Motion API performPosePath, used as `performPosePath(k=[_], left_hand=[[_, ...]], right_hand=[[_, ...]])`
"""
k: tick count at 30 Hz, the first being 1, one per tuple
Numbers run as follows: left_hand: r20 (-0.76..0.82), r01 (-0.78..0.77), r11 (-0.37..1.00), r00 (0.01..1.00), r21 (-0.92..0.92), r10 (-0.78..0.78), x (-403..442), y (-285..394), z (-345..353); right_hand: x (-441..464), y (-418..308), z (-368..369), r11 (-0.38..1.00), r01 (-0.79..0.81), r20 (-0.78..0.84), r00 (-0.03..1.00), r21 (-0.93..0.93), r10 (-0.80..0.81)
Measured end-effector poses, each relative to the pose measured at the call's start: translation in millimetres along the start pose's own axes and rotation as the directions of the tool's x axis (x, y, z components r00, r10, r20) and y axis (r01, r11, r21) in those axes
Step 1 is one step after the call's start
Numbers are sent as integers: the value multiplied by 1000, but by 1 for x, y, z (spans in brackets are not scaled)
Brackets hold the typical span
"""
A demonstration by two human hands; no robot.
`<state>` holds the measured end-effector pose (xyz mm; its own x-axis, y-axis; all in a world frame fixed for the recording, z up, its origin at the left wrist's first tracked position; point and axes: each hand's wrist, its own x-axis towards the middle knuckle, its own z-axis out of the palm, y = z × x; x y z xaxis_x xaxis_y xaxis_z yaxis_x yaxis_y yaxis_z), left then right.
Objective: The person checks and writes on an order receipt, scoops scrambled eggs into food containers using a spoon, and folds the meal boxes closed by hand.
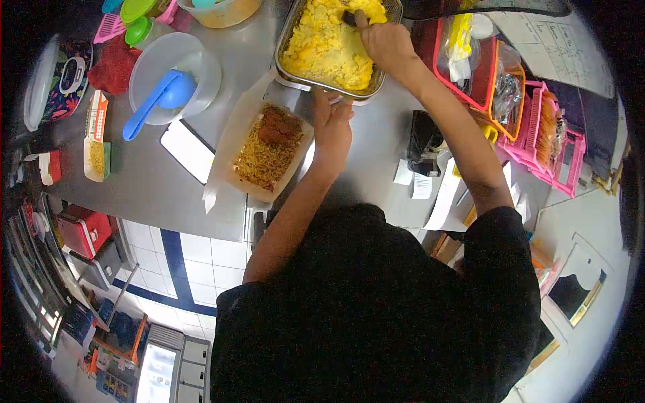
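Note:
At the top, a metal tray (281,41) holds yellow scrambled egg (329,47). My right hand (386,43) reaches over its right side, closed around a dark-handled utensil (349,18) whose working end is hidden in the egg. My left hand (332,127) is at the tray's near edge, fingers gripping the rim area, their tips partly hidden. Just left of that hand lies an open paper food box (228,176) with yellow noodles or rice (262,158) and a reddish-brown piece (280,126) on top.
Left of the food box are a phone (188,150) with a white screen and a clear tub (208,64) holding a blue ladle (161,101). Red, orange and pink baskets (470,64) line the right side. A black item (423,144) and paper slips (422,186) lie nearer me.

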<state>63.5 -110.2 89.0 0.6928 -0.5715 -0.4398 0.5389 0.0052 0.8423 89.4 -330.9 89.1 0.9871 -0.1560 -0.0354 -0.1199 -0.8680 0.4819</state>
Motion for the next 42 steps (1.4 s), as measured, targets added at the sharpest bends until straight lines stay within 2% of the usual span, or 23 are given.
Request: performPosePath(k=[2,5,8,9,11,15,17,20,21,24,27,30,33,36,39,42], left_hand=[[-36,-51,984,998,170,58,10,-24,-4],[53,-18,991,999,134,11,10,-3,-3],[9,-70,988,998,139,70,4,5,2],[37,-63,991,998,118,59,7,1,1],[89,-45,996,995,77,38,14,-10,-5],[75,-70,993,995,94,63,13,-6,-8],[87,-51,998,995,26,49,17,-20,-10],[188,-78,997,979,25,72,14,-4,-13],[164,-57,998,985,26,52,13,-4,-13],[114,-12,1000,993,14,11,11,-6,-11],[111,6,1000,994,-13,-5,10,-5,-10],[109,29,998,994,-54,-23,6,0,-10],[145,29,995,989,-99,-15,5,2,-16],[160,36,995,987,-92,-21,6,1,-18],[167,28,997,986,-71,-16,10,-10,-19],[166,39,995,986,-87,-24,7,-4,-17]], right_hand=[[-4,-2,5,998,58,-33,998,6,-58],[-14,-12,-3,996,40,16,999,77,-42],[-25,-26,-3,960,60,64,995,273,-80],[-31,-37,-10,944,70,42,995,322,-88],[-33,-46,-12,924,34,58,996,381,-61],[-36,-50,-16,863,-32,91,996,505,-17],[-39,-52,-25,824,-37,136,990,566,-49],[-41,-53,-52,769,-68,221,970,636,-97],[-40,-53,-58,751,-81,249,962,655,-113],[-35,-49,-52,692,-161,304,949,704,-89],[-33,-42,-17,487,-78,152,982,870,-114],[-35,-32,-16,474,-92,203,961,875,-188],[-39,-28,-64,703,-167,334,936,692,-107],[-35,-27,-87,798,-93,400,896,595,-194],[-24,-24,-90,770,-21,400,863,638,-307],[-19,-15,-11,452,98,69,938,887,-339]])
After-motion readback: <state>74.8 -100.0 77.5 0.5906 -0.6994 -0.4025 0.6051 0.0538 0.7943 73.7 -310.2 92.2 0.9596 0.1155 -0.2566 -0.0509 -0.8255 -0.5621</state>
